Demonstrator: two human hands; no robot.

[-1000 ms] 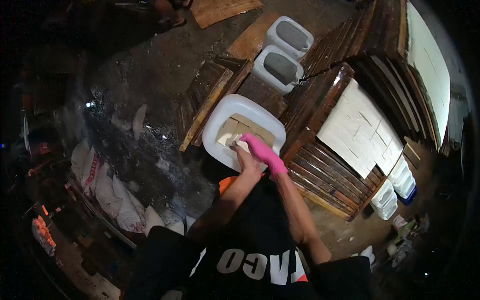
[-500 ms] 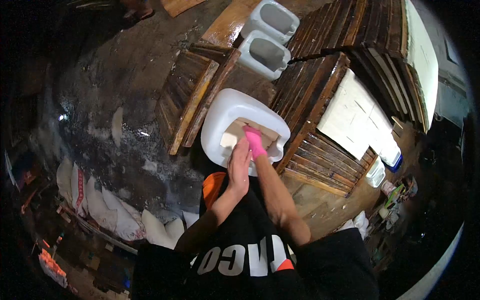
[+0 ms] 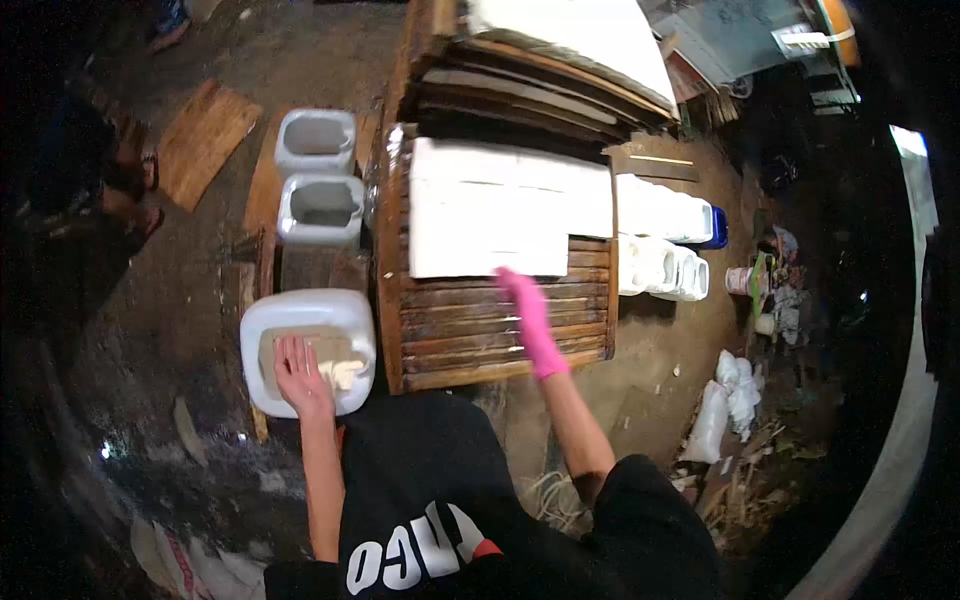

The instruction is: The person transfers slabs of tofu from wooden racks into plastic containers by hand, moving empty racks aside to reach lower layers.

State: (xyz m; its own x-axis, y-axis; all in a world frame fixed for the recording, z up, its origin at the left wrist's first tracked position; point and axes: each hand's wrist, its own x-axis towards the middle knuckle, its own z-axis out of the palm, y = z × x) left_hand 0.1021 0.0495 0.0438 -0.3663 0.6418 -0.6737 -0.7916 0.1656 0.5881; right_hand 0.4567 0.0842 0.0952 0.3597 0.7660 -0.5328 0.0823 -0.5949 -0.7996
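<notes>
- One left hand (image 3: 305, 382), fingers slightly spread, is at the tub (image 3: 252, 352).
- Right hand (image 3: 532, 320) reaches the slabs' (image 3: 490, 215) near edge; grip unclear.
- Slats (image 3: 460, 327) support slabs flat.

Big white letters go across the front of the black shirt (image 3: 425, 550), low in the middle of the frame. One is a round O. The rest are too bent to read for sure. The pale sack (image 3: 180, 565) at the bottom left has red marks, and the small tub (image 3: 738, 281) at the right has reddish ones, all too blurry to read.
</notes>
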